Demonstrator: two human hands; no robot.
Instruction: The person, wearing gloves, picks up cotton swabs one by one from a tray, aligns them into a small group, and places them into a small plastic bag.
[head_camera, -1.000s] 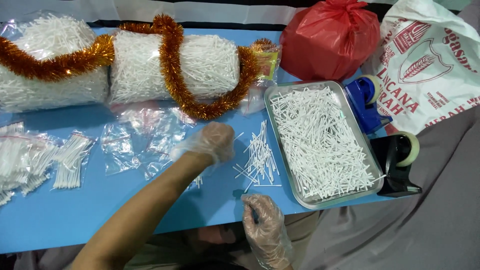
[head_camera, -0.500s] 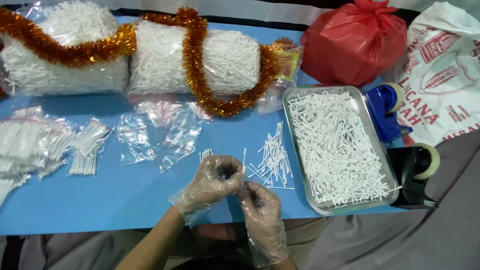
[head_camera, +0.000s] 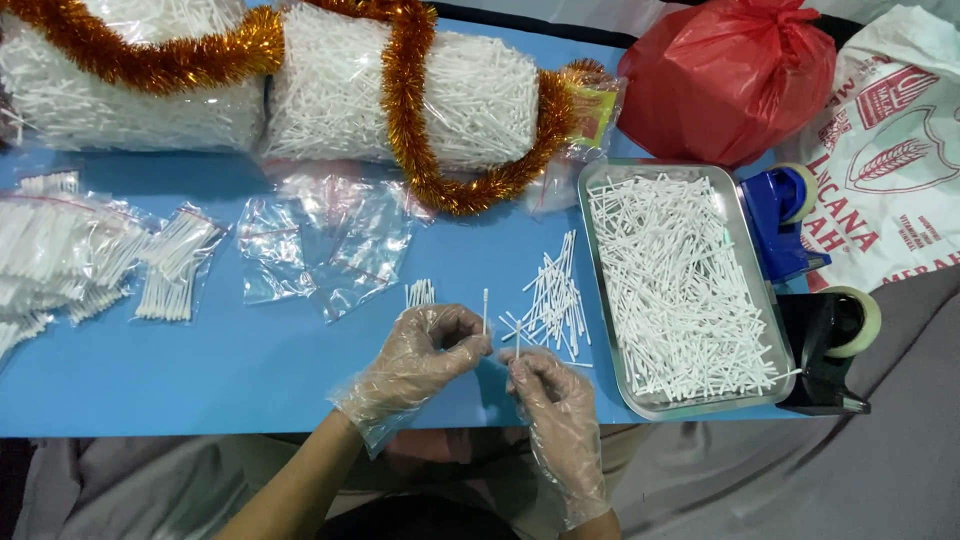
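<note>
**A:** Blue table (head_camera: 200, 380) fills most of your view, with grey cloth along the bottom edge. Your left hand (head_camera: 425, 350), in a clear glove, has its fingers curled together, pinching a few white cotton swabs (head_camera: 486, 310) that stand upright at lower centre. Your right hand (head_camera: 555, 400), gloved too, is loosely curled just beside it, fingertips on one swab.

**B:** And where's your supply?

**A:** You have a loose pile of swabs (head_camera: 552, 295) on the table just above your right hand, and one metal tray (head_camera: 602, 290) heaped with more at centre right. A small bunch (head_camera: 420, 293) lies above your left hand.

**B:** What could trip you up?

**A:** I'd judge the slick gloves could let the pinched swabs slide and scatter off the near edge, which is close to your hands. Your right wrist could also brush the loose pile and spread it.

**B:** Count for you?

**A:** Two big bagged bundles of swabs (head_camera: 400, 90) at the top, one gold tinsel garland (head_camera: 410, 120) draped across both. One red plastic bag (head_camera: 730, 80) upper right, one white printed sack (head_camera: 890, 160) beside it. Two tape dispensers: one blue (head_camera: 775, 225), one black (head_camera: 825, 350). Empty clear bags (head_camera: 330, 240) lie in a heap left of centre; filled packets (head_camera: 80, 260) lie at far left. Neither can be counted exactly.
</note>
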